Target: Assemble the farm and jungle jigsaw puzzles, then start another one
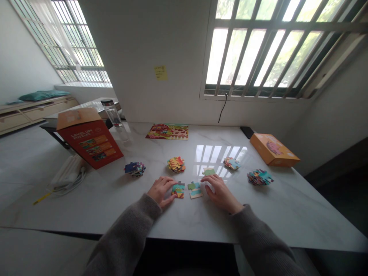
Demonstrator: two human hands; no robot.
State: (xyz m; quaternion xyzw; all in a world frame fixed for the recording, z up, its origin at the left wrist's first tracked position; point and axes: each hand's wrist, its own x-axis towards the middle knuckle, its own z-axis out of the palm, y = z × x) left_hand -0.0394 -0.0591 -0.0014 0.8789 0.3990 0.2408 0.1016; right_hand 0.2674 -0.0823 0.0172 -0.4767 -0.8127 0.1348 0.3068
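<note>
Thumb and forefinger of the left hand [158, 191] bracket a teal-and-yellow jigsaw piece [178, 189]; whether they pinch it, I cannot tell. Probably light, stiff card, it suits an edge hold. At its three o'clock lies a pale-blue jigsaw piece [196, 191], then the right hand [220, 193], palm down, fingers spread.

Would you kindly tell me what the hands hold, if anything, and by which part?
The left hand holds a piece by its left side; whether the right hand holds anything is unclear.
</note>
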